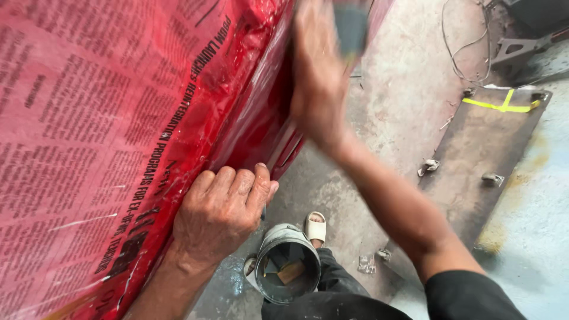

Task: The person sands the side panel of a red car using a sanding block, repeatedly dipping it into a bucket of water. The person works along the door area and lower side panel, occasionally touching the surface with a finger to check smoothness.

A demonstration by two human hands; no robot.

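Red panel (255,118) under newspaper masking, left hand (222,216) flat against it, blurred right hand (320,71) apparently gripping grey block (351,26)

A bucket (288,265) stands on the floor (409,77) below the left hand (222,214), beside the paper-covered panel (112,136).

A small grey bucket (288,269) stands on the concrete floor (403,89). A foot in a pale sandal (315,226) is just beside the bucket. A flat metal board (480,154) with little wheels lies farther right. Loose wires (462,41) lie far above the bucket.
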